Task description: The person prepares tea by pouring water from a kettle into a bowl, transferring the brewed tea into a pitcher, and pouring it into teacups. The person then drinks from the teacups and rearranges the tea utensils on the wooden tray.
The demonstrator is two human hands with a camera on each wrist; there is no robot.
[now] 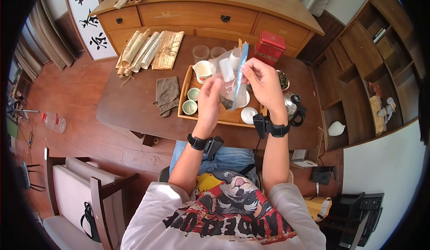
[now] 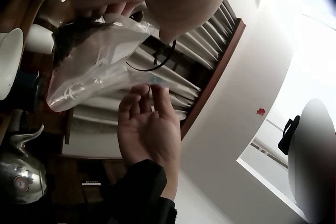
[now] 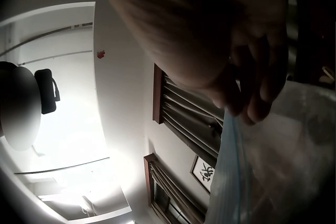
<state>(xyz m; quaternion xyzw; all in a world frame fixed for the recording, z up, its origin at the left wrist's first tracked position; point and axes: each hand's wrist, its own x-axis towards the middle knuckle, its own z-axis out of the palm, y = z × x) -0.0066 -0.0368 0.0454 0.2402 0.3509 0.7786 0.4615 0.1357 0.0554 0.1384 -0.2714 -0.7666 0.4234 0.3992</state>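
A clear zip-lock bag (image 1: 227, 71) with a blue zip strip hangs between both hands over a wooden tea tray (image 1: 182, 98). Dark, leafy-looking stuff (image 1: 227, 103) lies in its lower corner. My left hand (image 1: 208, 100) holds the bag's side between thumb and fingers. With thumb and fingertips, my right hand (image 1: 264, 83) pinches the blue strip near its upper part; the right wrist view shows this strip (image 3: 231, 176) running down from the fingertips. Below on the tray are a white pitcher (image 1: 203, 70), pale green cups (image 1: 190, 107) and a white lid (image 1: 248, 115).
A red tin (image 1: 270, 47) stands behind the right hand, with a metal kettle (image 1: 292, 106) on the right. Glass cups (image 1: 200, 53) are behind the tray. To the left lie a brown cloth (image 1: 167, 95) and bamboo scrolls (image 1: 135, 53).
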